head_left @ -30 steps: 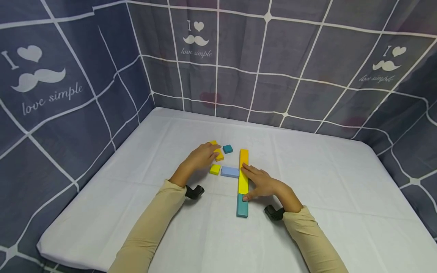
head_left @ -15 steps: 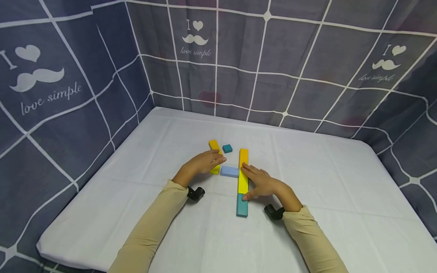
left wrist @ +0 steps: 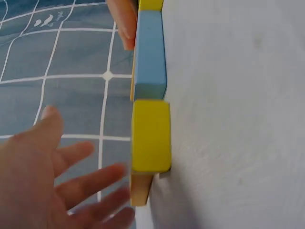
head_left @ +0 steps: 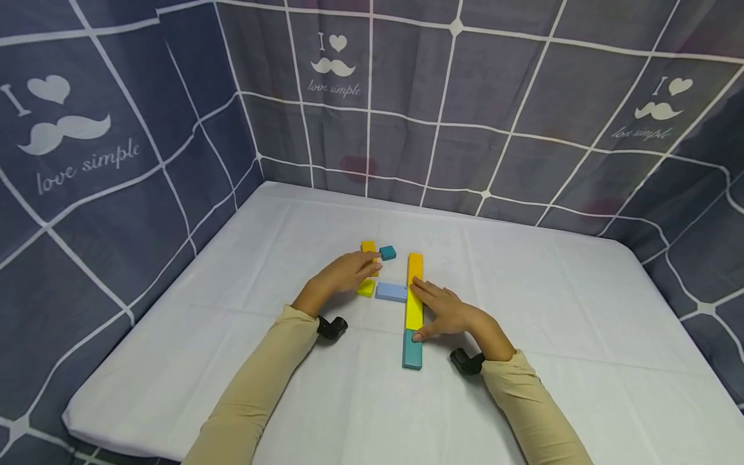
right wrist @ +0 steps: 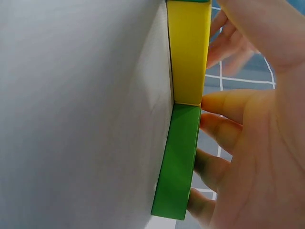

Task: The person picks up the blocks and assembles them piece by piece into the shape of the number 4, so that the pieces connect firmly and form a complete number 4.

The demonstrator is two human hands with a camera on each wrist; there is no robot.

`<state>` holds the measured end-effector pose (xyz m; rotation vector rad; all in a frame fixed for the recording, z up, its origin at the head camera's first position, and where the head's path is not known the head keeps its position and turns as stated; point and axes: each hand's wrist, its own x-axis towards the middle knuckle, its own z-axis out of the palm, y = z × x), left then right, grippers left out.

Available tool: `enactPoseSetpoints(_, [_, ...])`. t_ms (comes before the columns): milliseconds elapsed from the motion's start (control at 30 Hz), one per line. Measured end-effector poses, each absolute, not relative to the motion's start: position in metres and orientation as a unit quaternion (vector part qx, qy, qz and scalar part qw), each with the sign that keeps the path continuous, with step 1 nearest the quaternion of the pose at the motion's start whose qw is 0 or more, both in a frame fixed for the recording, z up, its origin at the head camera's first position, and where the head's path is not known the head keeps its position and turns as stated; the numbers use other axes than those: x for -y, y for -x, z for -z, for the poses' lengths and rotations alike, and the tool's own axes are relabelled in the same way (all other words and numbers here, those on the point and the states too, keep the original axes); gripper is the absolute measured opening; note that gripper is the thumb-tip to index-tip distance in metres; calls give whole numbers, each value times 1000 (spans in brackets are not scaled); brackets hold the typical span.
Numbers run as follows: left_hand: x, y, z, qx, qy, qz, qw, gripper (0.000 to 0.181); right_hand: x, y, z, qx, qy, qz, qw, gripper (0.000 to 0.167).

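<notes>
In the head view, my left hand [head_left: 344, 274] hovers with spread fingers beside an orange-yellow block [head_left: 369, 247], partly hidden by it. The left wrist view shows those fingers loose, gripping nothing. Just nearer lies a small yellow block [head_left: 365, 288], and right of that a light blue block [head_left: 391, 292] reaches a straight row. That row has an orange block [head_left: 415, 263], a long yellow block [head_left: 414, 314] and a teal block [head_left: 412, 354]. My right hand [head_left: 449, 314] rests extended fingers and thumb on the row. A green block face [right wrist: 176, 162] shows in the right wrist view.
A small teal block [head_left: 387, 253] sits beyond the blue one, near the left fingertips. Everything lies on a white-covered table [head_left: 546, 290]. Dark gridded curtains [head_left: 407, 77] stand behind and at the sides. Each wrist carries a black camera mount [head_left: 332, 328].
My left hand moved nearer and right off the orange-yellow block, then slightly back away. That block turned, and now stands straighter than before. The right hand and the row stayed put.
</notes>
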<state>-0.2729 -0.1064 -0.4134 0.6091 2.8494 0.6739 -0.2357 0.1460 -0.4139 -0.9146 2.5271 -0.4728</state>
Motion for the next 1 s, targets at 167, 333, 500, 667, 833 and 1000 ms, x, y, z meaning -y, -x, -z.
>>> enactPoseSetpoints(167, [105, 273, 415, -957, -201, -188, 94, 53, -145, 236, 413, -908, 330, 161, 203, 105])
enactPoseSetpoints(333, [103, 275, 415, -954, -187, -185, 143, 59, -145, 236, 410, -907, 329, 163, 205, 105])
enactPoseSetpoints(500, [104, 277, 418, -946, -200, -212, 142, 60, -145, 235, 411, -908, 324, 164, 207, 105])
enactPoseSetpoints(667, [107, 278, 419, -947, -218, -197, 127, 54, -145, 235, 413, -908, 323, 166, 209, 105])
enactPoseSetpoints(833, [107, 277, 417, -947, -237, -190, 106, 49, -145, 234, 413, -908, 324, 166, 206, 105])
enactPoseSetpoints(1000, [107, 278, 417, -949, -234, -182, 110, 50, -146, 236, 414, -908, 326, 165, 204, 106])
